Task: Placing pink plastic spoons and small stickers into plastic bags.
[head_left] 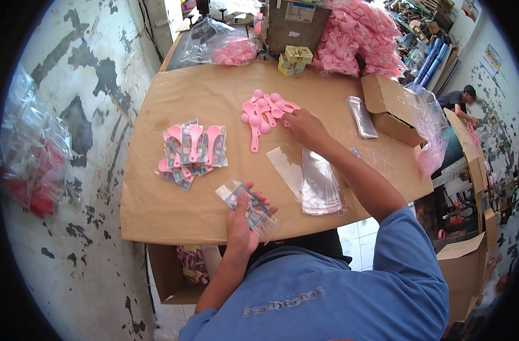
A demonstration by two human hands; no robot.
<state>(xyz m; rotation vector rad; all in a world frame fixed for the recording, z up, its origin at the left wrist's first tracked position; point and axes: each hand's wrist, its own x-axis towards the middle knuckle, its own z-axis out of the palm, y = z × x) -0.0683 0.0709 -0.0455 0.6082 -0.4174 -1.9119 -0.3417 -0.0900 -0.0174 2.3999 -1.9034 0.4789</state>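
Head view: our left hand [241, 223] pinches a clear plastic sleeve with a printed card [251, 209]. Our right hand [306, 128] reaches far, fingers closing on loose pink plastic spoons [262, 112].

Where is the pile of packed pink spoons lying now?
In the head view, the pile of packed spoons lies on the table's left side, left of the loose pink spoons.

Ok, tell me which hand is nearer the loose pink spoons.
Right. The right hand touches the loose pink spoons; the left hand is well short of them, holding a clear bag.
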